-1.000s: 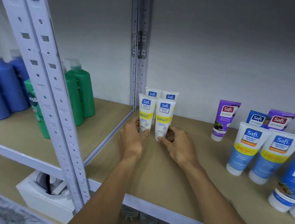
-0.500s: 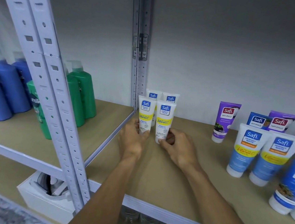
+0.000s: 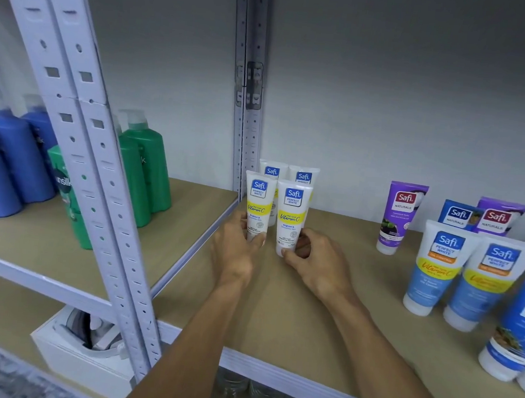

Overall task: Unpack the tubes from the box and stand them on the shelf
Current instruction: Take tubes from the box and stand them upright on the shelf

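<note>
Blue bottles (image 3: pixel 10 161) and green bottles (image 3: pixel 144 169) stood on the neighbouring board to the left. In the back left corner of the shelf (image 3: pixel 276 314), four white tubes (image 3: pixel 271 171) stood cap-down in two rows, each with a blue logo patch, the front pair also yellow-banded. The left hand (image 3: pixel 234 250) curled its fingers round the front left tube (image 3: pixel 257 204); the right hand (image 3: pixel 319 264) pinched the base of the front right tube (image 3: pixel 292 217). Purple tubes (image 3: pixel 401 211) and bigger blue-and-white tubes (image 3: pixel 439 265) stood towards the right edge
</note>
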